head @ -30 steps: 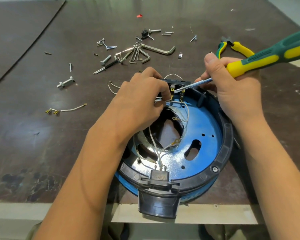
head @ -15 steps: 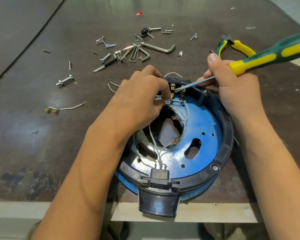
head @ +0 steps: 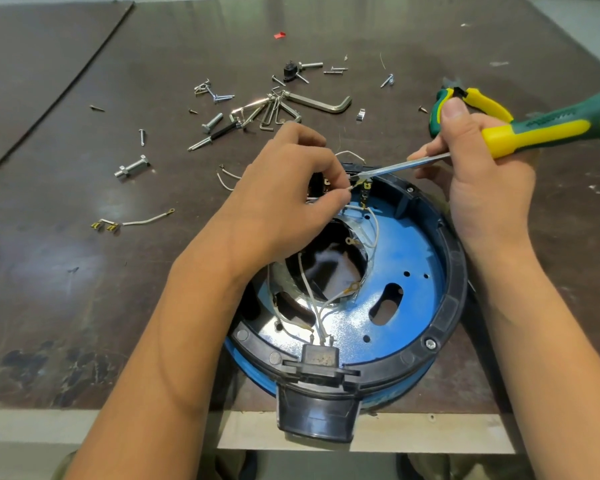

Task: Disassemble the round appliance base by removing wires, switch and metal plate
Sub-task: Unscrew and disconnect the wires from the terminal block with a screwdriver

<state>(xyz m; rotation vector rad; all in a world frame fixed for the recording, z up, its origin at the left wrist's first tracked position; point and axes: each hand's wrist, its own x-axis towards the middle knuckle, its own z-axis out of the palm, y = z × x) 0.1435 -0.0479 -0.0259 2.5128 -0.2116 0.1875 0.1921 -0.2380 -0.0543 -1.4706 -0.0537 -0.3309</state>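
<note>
Got the base (head: 452, 271) at the near table (head: 84, 306) edge for easy reach, pinching a wire (head: 347, 191) at the far-rim switch (head: 365, 189) with left hand (head: 284, 209), probably to tug it free, clenching screwdriver (head: 541, 131) in right hand (head: 489, 192) to lever the terminal, leaving pliers (head: 482, 98) just beyond

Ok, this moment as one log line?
left hand: pinches wire end at switch | right hand: grips screwdriver, tip at switch terminals | round base: on table

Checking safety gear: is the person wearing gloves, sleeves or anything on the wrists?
No. The left hand and right hand are bare: no gloves, no rings showing. Both forearms in view are uncovered, with no sleeve, watch or band.
</note>
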